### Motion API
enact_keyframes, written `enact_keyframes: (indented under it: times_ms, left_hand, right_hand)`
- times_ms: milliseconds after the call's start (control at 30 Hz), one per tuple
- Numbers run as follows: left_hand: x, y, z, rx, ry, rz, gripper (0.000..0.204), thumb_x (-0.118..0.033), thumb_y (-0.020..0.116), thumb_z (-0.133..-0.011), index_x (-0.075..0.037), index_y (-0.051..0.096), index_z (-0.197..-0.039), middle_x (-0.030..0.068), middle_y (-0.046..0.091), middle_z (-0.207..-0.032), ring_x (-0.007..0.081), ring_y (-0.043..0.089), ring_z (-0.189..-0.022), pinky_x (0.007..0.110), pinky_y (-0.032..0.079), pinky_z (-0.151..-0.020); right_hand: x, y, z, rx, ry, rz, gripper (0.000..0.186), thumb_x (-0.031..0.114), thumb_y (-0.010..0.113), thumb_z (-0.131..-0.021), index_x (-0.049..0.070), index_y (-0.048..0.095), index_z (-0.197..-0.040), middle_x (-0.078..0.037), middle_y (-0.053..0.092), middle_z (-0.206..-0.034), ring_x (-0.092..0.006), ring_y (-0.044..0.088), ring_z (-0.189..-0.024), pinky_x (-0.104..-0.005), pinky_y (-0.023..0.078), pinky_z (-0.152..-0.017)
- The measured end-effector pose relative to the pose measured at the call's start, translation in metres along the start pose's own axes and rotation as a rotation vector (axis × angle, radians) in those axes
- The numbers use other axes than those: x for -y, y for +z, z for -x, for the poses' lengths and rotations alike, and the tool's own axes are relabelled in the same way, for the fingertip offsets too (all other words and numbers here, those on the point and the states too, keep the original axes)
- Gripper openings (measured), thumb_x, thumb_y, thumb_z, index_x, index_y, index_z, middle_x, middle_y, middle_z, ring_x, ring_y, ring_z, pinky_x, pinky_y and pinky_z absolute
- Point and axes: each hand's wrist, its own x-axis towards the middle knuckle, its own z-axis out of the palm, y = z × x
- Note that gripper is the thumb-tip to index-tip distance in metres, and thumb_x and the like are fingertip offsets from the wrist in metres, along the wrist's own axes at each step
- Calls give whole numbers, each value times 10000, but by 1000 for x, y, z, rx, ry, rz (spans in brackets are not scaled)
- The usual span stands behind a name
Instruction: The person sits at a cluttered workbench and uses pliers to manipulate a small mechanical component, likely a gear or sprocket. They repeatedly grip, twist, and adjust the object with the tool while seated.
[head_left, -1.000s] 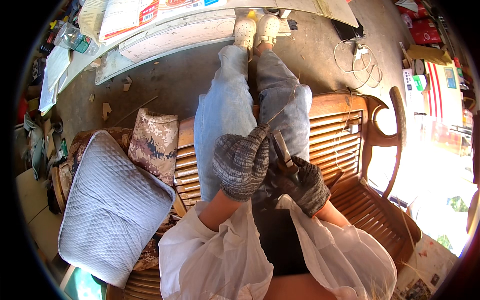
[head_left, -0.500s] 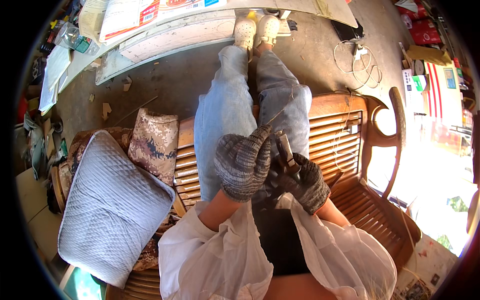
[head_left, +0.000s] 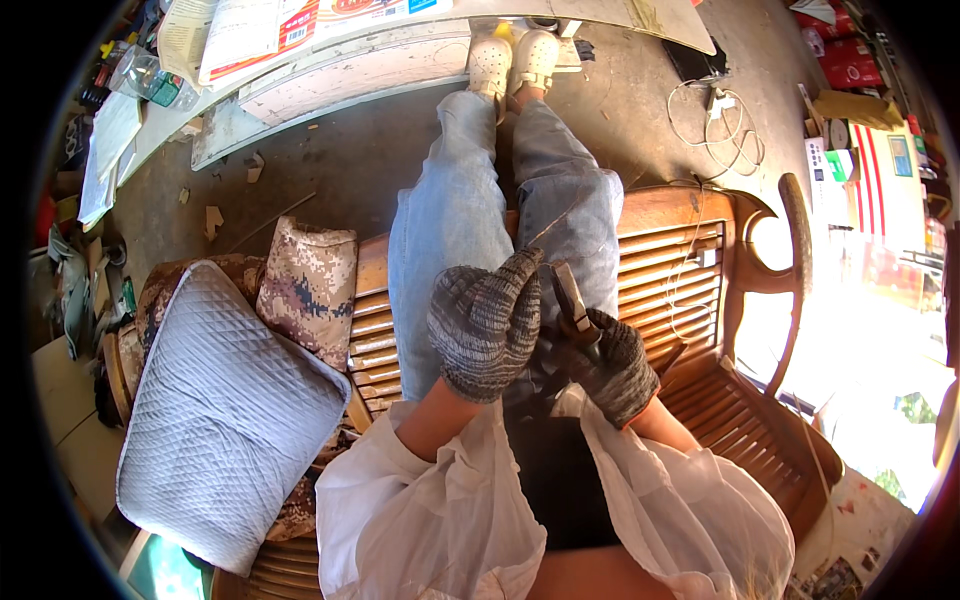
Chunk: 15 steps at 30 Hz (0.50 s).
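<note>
My left hand (head_left: 487,322) wears a grey knitted glove and is curled closed over my lap, fingers pointing toward the right hand. What it holds is hidden under the glove. My right hand (head_left: 608,362), in a darker knitted glove, grips a pair of pliers (head_left: 572,300) whose jaws point up and away from me. A thin wire (head_left: 540,232) runs up from between the hands across my jeans. I sit on a slatted wooden bench (head_left: 690,280) with my legs stretched out in front.
A grey quilted cushion (head_left: 215,410) and a camouflage cushion (head_left: 310,290) lie on the bench to my left. A white cable (head_left: 715,120) coils on the concrete floor ahead right. Boards and papers (head_left: 330,50) lie beyond my white shoes (head_left: 515,55). Boxes (head_left: 870,170) stand at right.
The pliers have tilted slightly and the right hand has shifted a little closer to the left hand. Everything else is still.
</note>
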Motion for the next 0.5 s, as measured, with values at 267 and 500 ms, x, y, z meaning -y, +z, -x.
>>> enact_keyframes:
  times_ms: [267,500]
  left_hand:
    - [-1,-2,-1,25,-22,9,209,-69,665,-773,-63,693,-980,101,666,-773,277,571,-624,389,441,-624]
    - [0,1,0,-2,-8,28,212,-61,670,-764,-67,698,-974,102,648,-734,277,555,-601,385,434,-609]
  right_hand:
    - [-4,-1,-3,-35,-37,125,292,42,690,-820,-12,602,-1093,-88,662,-996,-139,628,-908,-273,506,-795]
    - [-4,2,-2,-43,-106,103,271,53,687,-826,-11,611,-1077,-84,672,-962,-126,630,-870,-262,506,-774]
